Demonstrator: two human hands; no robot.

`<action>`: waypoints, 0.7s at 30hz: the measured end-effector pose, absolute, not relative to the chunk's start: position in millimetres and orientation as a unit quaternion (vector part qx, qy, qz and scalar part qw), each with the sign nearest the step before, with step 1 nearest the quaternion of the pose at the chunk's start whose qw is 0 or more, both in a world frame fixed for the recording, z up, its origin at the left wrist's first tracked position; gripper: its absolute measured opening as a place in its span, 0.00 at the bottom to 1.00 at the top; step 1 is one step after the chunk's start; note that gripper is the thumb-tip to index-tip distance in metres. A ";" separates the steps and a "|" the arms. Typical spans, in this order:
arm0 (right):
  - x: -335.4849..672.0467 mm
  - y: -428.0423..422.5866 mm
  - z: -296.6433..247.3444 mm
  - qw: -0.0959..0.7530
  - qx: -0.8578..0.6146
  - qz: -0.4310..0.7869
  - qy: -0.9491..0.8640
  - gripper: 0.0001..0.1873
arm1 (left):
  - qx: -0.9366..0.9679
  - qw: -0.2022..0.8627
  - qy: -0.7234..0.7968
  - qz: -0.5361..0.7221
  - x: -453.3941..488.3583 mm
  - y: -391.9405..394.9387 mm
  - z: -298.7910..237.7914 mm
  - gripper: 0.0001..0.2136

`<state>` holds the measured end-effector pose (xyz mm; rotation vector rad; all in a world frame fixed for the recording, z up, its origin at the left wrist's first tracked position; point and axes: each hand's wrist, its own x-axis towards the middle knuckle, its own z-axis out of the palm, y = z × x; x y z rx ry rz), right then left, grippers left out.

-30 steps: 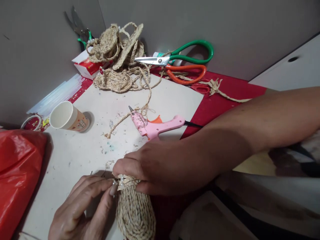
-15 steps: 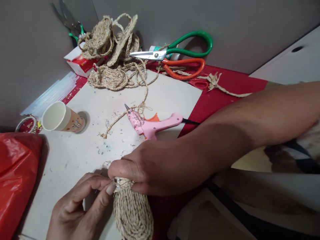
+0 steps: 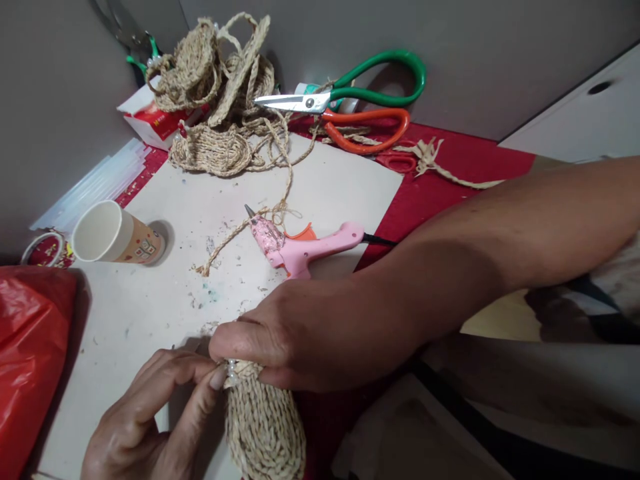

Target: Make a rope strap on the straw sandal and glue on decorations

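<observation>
An oval braided straw piece (image 3: 265, 427), shaped like a small slipper, hangs at the bottom middle. My right hand (image 3: 300, 340) grips its upper end from above, the fingers curled over the edge. A short row of white pearl beads (image 3: 231, 372) shows at that end, between my two hands. Thumb and forefinger of my left hand (image 3: 150, 413) are pinched together right beside the beads; what lies between the fingertips is too small to make out. Just beyond my right hand lies a pink glue gun (image 3: 305, 250), its nozzle pointing to the upper left.
Scissors (image 3: 320, 103) with green and orange handles lean on a heap of braided straw pieces (image 3: 210, 150) at the back. A paper cup (image 3: 117, 233) lies tilted on the white board (image 3: 165, 307), near clear glue sticks (image 3: 93, 183). A red plastic bag (image 3: 35, 360) fills the left edge.
The view has shifted slightly, so most things sit a little further left and higher. Both hands keep their hold at the beaded end of the straw piece.
</observation>
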<state>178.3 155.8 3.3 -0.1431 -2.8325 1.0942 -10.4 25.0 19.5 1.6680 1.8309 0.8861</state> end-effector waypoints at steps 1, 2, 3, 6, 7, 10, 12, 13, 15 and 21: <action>178.2 155.1 2.5 0.043 -0.034 0.353 -0.934 0.24 | 0.599 0.254 0.678 0.340 -10.9 23.5 17.5 0.02; 177.6 154.2 0.7 0.049 -0.040 0.351 -0.934 0.24 | 0.596 0.261 0.678 0.342 -12.2 22.3 15.6 0.03; 176.7 153.1 -2.1 0.063 -0.045 0.351 -0.933 0.23 | 0.602 0.266 0.673 0.338 -14.1 21.5 14.2 0.03; 173.1 149.4 -12.0 0.125 -0.047 0.354 -0.926 0.23 | 0.643 0.260 0.652 0.306 -19.6 21.4 12.4 0.03; 172.2 148.6 -14.4 0.139 -0.047 0.354 -0.924 0.23 | 0.651 0.254 0.651 0.296 -20.0 22.0 12.4 0.03; 172.1 148.7 -14.3 0.131 -0.040 0.354 -0.925 0.23 | 0.658 0.218 0.656 0.299 -16.7 25.1 12.7 0.01; 173.2 150.3 -9.7 0.112 -0.041 0.352 -0.928 0.23 | 0.662 0.206 0.655 0.301 -13.5 26.7 13.2 0.02; 173.7 151.2 -7.2 0.103 -0.039 0.351 -0.930 0.23 | 0.663 0.205 0.655 0.300 -12.3 26.9 13.6 0.02; 174.4 152.6 -3.6 0.088 -0.038 0.345 -0.934 0.23 | 0.659 0.207 0.660 0.295 -11.6 25.9 14.4 0.02; 176.8 154.0 -7.0 0.082 -0.028 0.330 -0.940 0.22 | 0.567 0.205 0.733 0.315 -12.5 17.5 8.7 0.10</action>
